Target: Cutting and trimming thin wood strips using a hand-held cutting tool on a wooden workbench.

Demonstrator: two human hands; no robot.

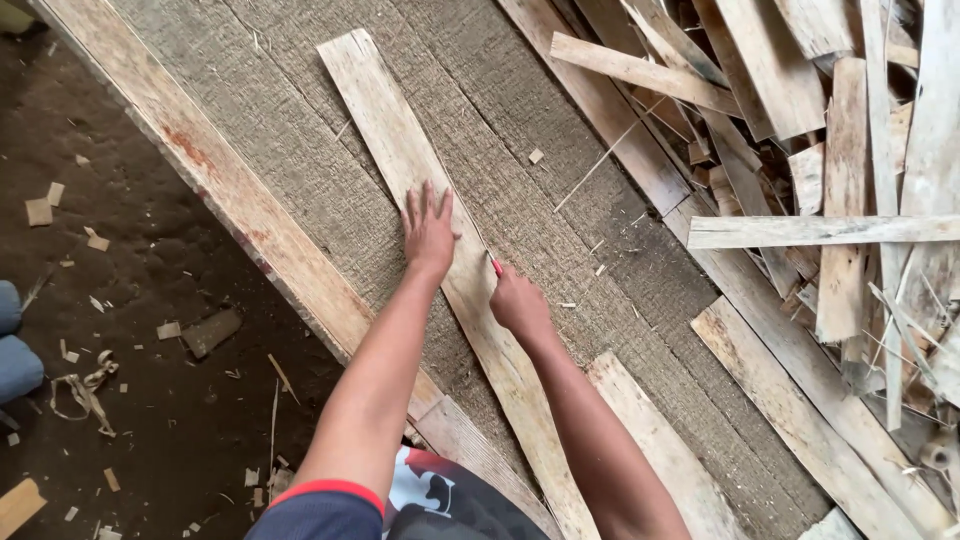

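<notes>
Left hand (428,232) flat, open on long pale wooden plank (400,160); right hand (518,303), at four o'clock, grips red-tipped marker (494,264); keep plank pinned steady.

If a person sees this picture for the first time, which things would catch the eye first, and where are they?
In the middle, the left hand lies flat on a long pale wooden plank that runs slantwise over a coarse woven mat. Beside it, the right hand grips a small red tool at the plank's edge. On the right, a jumbled heap of wood offcuts fills the corner.
</notes>
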